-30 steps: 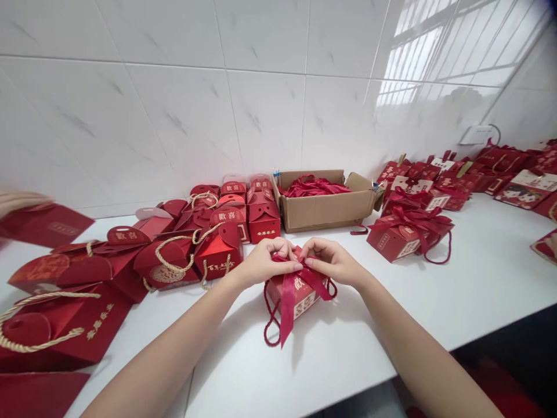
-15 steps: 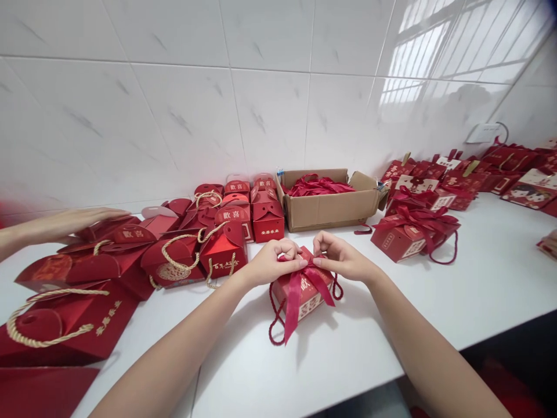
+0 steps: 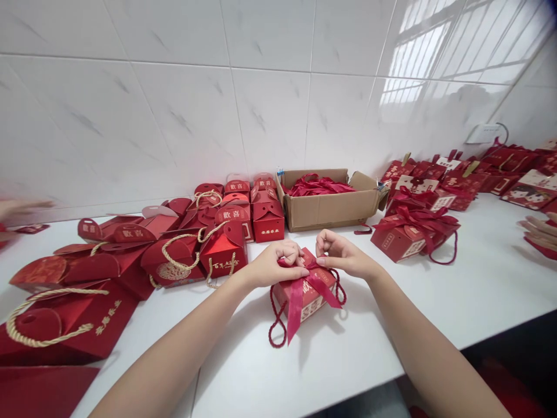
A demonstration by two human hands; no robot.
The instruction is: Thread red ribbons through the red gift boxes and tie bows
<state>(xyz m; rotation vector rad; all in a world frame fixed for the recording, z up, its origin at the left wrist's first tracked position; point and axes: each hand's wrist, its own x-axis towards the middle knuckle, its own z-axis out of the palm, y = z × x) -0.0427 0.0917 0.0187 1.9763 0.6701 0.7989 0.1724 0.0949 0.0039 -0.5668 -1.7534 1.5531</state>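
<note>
A small red gift box (image 3: 307, 299) with dark red cord handles rests on the white table in front of me. A crimson ribbon (image 3: 296, 305) is tied across its top, and its two tails hang over the near side. My left hand (image 3: 278, 262) pinches the ribbon at the left of the knot between thumb and curled fingers. On the other side of the knot, my right hand (image 3: 342, 255) pinches the ribbon between thumb and forefinger. My fingers partly cover the loops of the bow.
Behind the box stands a cardboard carton (image 3: 333, 210) of loose ribbons. Red boxes with rope handles (image 3: 224, 247) crowd the left side. A ribboned box (image 3: 400, 238) stands at right, with more boxes beyond. Other people's hands show at the left edge (image 3: 21, 209) and right edge (image 3: 539, 232).
The ribbon tails have spread wider apart and the right hand has shifted slightly right. At left, the other person's hand has drawn back from the boxes; another hand has appeared at the right edge.
</note>
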